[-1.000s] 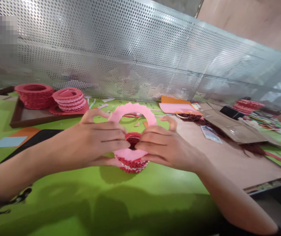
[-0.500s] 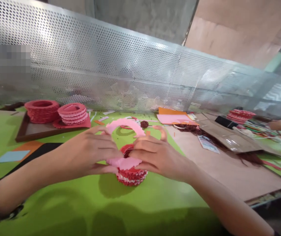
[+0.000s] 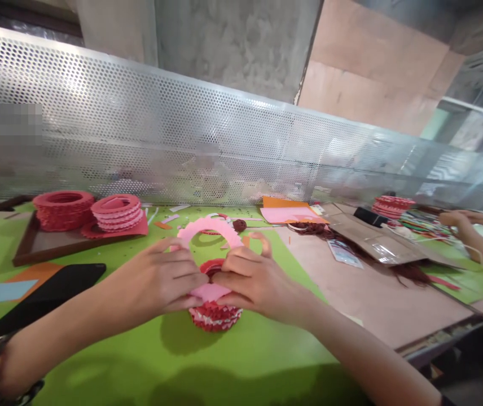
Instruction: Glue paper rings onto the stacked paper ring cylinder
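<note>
A pink scalloped ring [image 3: 210, 226], apparently paper or foam, is tilted up between my hands. My left hand [image 3: 169, 277] pinches its left lower side, thumb below and fingers above. My right hand [image 3: 252, 275] pinches the right lower side the same way, its little finger raised and curled. Just under the ring's near edge stands a round stack of red and white zigzag-edged rings [image 3: 216, 319]. The hands hide part of that stack, and I cannot tell whether the pink ring touches it.
A brown tray [image 3: 34, 248] at left holds stacks of red and pink rings [image 3: 117, 213]. Nearer lie a black flat object [image 3: 67, 287] and a blue paper piece [image 3: 4, 292]. Cardboard [image 3: 377, 239] lies right, near another person's hands [image 3: 461, 220]. A perforated metal screen [image 3: 207, 113] stands behind.
The camera view has shifted, so the scene sits lower and a little left. Both hands keep their pinch on the pink ring, which stays above the stack.
</note>
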Available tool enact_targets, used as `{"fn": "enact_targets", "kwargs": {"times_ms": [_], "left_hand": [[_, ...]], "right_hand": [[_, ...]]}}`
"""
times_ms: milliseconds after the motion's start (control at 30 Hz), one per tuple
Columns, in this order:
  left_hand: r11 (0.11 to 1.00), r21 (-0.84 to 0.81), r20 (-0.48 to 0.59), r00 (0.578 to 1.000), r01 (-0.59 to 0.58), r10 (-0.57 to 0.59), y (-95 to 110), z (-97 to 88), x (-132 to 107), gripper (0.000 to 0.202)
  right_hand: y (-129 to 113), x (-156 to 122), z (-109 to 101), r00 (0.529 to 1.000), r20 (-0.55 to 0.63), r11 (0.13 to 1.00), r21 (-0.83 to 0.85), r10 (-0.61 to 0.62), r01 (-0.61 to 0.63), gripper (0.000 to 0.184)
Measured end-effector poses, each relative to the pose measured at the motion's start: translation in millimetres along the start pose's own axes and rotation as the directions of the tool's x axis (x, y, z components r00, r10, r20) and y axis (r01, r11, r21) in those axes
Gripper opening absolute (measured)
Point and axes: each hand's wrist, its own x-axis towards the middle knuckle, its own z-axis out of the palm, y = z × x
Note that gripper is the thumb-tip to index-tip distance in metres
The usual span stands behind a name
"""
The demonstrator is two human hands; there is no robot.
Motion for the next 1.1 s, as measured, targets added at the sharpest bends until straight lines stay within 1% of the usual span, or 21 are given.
{"fn": "enact_targets", "kwargs": {"times_ms": [100, 200, 333, 433, 500, 567, 633, 700, 767, 900, 1000, 1100], "left_hand": [[1.0, 0.007, 0.008, 1.0, -0.008, 0.008, 1, -0.6, 3, 0.04], [0.999, -0.011, -0.017, 0.999, 0.041, -0.041, 4, -3.4, 6, 0.044], [0.999, -0.038, 0.041, 0.999, 0.011, -0.01, 1, -15.0, 11, 0.045], [1.0, -0.015, 0.08, 0.997, -0.007, 0.008, -2, -23.8, 14, 0.049], [1.0, 0.008, 0.138, 0.99, -0.025, 0.024, -3, -26.0, 15, 0.047], [0.999, 0.023, 0.18, 0.983, -0.026, 0.022, -3, -25.3, 16, 0.039], [0.999, 0.025, 0.17, 0.985, -0.02, 0.015, -2, -22.7, 16, 0.036], [0.999, 0.032, 0.144, 0.989, -0.03, 0.025, -1, -19.8, 17, 0.038], [0.997, 0.048, 0.124, 0.991, -0.054, 0.048, 1, -17.3, 17, 0.04], [0.995, 0.06, 0.124, 0.99, -0.078, 0.07, 3, -14.1, 17, 0.04], [0.996, 0.059, 0.126, 0.99, -0.069, 0.061, 4, -14.4, 16, 0.038], [0.999, 0.009, 0.131, 0.991, -0.041, 0.039, 2, -18.2, 13, 0.045]], "right_hand": [[-2, 0, 0, 0.999, -0.012, 0.998, 0.039, 0.04, -0.04, 0.031], [1, -2, -1, 1.0, 0.006, 0.997, 0.07, 0.024, -0.024, 0.034], [9, -5, -3, 0.998, -0.028, 0.991, 0.124, -0.047, 0.051, 0.047], [11, -4, -4, 0.994, -0.054, 0.984, 0.144, -0.095, 0.102, 0.043], [10, -2, -3, 0.993, -0.078, 0.987, 0.126, -0.093, 0.102, 0.04], [8, -1, -1, 0.99, -0.115, 0.994, 0.066, -0.083, 0.091, 0.038], [7, -1, 1, 0.988, -0.125, 0.996, -0.009, -0.094, 0.094, 0.034], [8, -1, 4, 0.988, -0.109, 0.993, -0.058, -0.112, 0.106, 0.032], [9, -1, 6, 0.985, -0.107, 0.99, -0.065, -0.134, 0.127, 0.033], [10, 0, 11, 0.972, -0.174, 0.988, -0.02, -0.157, 0.156, 0.036], [10, 1, 11, 0.981, -0.144, 0.991, 0.001, -0.131, 0.132, 0.037], [11, 1, 5, 0.992, -0.047, 0.991, 0.053, -0.121, 0.124, 0.036]]}}
